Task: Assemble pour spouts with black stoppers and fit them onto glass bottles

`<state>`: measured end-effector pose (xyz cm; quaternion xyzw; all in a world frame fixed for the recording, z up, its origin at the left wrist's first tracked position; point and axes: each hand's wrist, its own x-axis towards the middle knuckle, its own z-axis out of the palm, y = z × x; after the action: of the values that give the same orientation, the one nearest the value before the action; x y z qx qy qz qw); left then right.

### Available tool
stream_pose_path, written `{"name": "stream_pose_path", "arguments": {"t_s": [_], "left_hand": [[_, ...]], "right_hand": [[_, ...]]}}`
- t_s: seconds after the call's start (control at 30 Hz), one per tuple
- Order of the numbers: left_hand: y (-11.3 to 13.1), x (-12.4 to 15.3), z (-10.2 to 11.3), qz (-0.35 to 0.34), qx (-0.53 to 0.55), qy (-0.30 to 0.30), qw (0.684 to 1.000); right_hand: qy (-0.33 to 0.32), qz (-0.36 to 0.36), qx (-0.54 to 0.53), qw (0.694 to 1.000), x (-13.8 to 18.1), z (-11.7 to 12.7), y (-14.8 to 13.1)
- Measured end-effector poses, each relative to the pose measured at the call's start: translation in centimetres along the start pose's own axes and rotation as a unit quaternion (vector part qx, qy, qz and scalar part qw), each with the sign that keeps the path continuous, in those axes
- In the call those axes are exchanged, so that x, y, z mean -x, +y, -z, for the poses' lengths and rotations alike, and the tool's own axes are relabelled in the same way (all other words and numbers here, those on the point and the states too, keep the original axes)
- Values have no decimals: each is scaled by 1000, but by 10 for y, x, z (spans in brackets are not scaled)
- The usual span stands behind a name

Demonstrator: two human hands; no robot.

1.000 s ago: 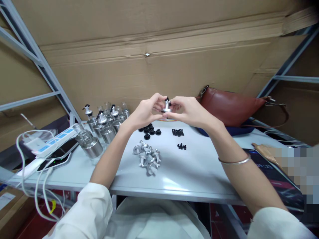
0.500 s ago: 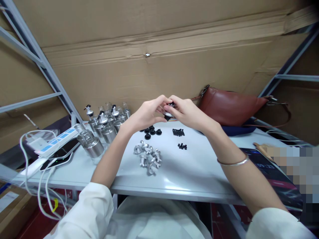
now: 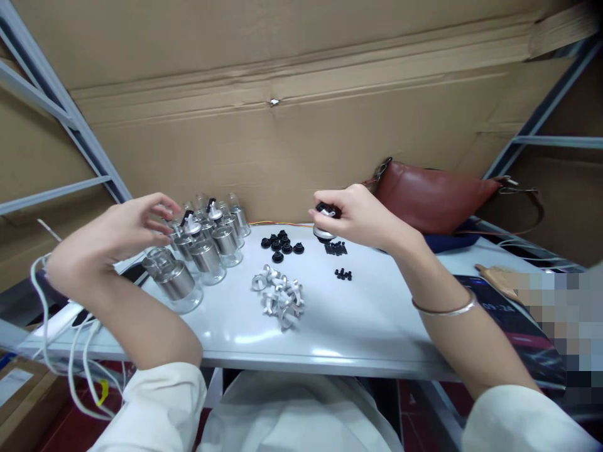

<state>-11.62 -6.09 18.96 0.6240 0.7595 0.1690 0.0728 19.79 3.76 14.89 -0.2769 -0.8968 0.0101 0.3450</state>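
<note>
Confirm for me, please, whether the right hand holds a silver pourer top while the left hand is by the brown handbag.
Not quite: the left hand is by the glass bottles, not the brown handbag, as the head view shows. The right hand does hold a silver pourer top.

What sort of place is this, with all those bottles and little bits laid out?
Probably a small workshop bench: bottles stand grouped on a pale table, silvery parts and black parts lie in separate clusters, and cardboard walls the back.
</note>
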Motion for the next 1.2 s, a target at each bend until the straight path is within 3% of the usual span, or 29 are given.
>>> {"name": "stream_pose_path", "arguments": {"t_s": [0.13,0.37,0.67,0.9,1.2], "left_hand": [[-22,-12,-1,35,49,-40,997],[-22,-23,-3,42,56,-83,994],[-23,-38,-11,-35,64,-137,988],[10,-30,-15,-138,-14,-122,983],[42,-44,-35,-188,-34,-213,958]], "right_hand": [[-7,1,4,1000,1,1,0],[-19,-8,9,1000,0,0,3],[-22,-6,6,1000,1,-1,0],[-29,-12,2,999,1,0,-2],[-35,-20,7,999,1,0,-2]]}}
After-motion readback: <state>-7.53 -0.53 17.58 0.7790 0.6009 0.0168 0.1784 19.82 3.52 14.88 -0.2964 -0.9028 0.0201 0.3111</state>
